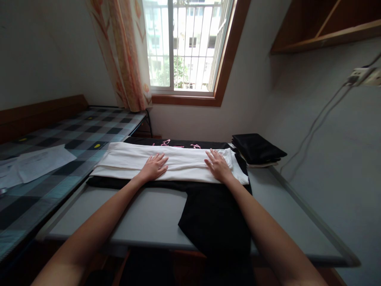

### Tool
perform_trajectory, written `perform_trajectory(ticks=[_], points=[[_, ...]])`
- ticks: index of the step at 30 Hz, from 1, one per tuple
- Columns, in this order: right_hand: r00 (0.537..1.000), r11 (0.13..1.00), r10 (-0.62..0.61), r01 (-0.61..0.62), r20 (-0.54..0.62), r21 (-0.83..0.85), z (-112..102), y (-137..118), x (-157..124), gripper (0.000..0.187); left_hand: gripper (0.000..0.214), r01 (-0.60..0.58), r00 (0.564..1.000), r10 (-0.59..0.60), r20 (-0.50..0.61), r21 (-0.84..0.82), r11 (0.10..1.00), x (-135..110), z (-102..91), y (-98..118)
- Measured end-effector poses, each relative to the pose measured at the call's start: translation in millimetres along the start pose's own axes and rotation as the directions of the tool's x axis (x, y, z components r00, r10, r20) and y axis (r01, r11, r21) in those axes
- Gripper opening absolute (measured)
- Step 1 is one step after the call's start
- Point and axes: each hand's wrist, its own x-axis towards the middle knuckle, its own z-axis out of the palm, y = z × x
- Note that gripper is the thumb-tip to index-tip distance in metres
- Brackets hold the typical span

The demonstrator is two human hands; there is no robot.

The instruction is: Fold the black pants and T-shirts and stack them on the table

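Observation:
A white garment (184,161), folded into a long strip, lies across a black T-shirt (217,218) with pink print near its far edge. One black sleeve spreads toward me and hangs over the table's front edge. My left hand (154,167) rests flat on the left-middle part of the white cloth, fingers spread. Near the right end of the strip, my right hand (218,165) also presses flat on it with fingers apart. Neither hand grips anything. The layers beneath the white cloth are hidden.
The garments lie on a pale table (149,214). A stack of folded black clothes (256,147) sits at its back right. On the left stands a bed with a checked mattress (71,139) and paper sheets (44,163). A cable (315,123) runs down the right wall.

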Motion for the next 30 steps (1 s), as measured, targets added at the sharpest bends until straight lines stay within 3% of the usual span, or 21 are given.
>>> perform_trajectory(ticks=[4,7,15,20,23,26,30], points=[[0.986,1.000,-0.026,0.026,0.163,0.003,3.0,-3.3,0.6,0.063,0.055,0.002,1.000,-0.002,0.003,-0.002,1.000,0.0,-1.2,0.9],[0.980,1.000,-0.025,0.025,0.197,0.005,2.0,-2.3,0.7,0.063,0.054,0.003,1.000,-0.003,-0.002,-0.004,1.000,-0.3,-1.8,1.3],[0.985,0.991,-0.095,0.079,0.147,0.106,1.3,7.3,-0.3,0.060,0.055,0.005,1.000,-0.004,0.008,-0.004,1.000,-0.6,-2.5,1.6],[0.980,0.968,-0.182,0.163,0.085,0.188,-21.2,36.9,-4.0,0.048,0.055,0.006,1.000,-0.006,0.011,-0.014,1.000,-0.5,-3.0,1.9],[0.993,0.999,-0.041,0.039,0.114,0.021,-37.4,48.9,-6.5,0.042,0.055,0.007,1.000,-0.007,0.009,-0.018,1.000,-0.2,-2.6,1.6],[0.973,0.977,0.151,-0.119,0.175,-0.179,-44.2,48.0,-8.2,0.029,0.055,0.011,1.000,-0.011,0.009,-0.019,1.000,0.0,-2.0,1.2],[0.950,0.950,0.244,-0.194,0.196,-0.245,-45.8,35.2,-8.9,0.025,0.055,0.004,1.000,-0.004,-0.006,-0.029,1.000,-0.3,-1.5,0.5]])
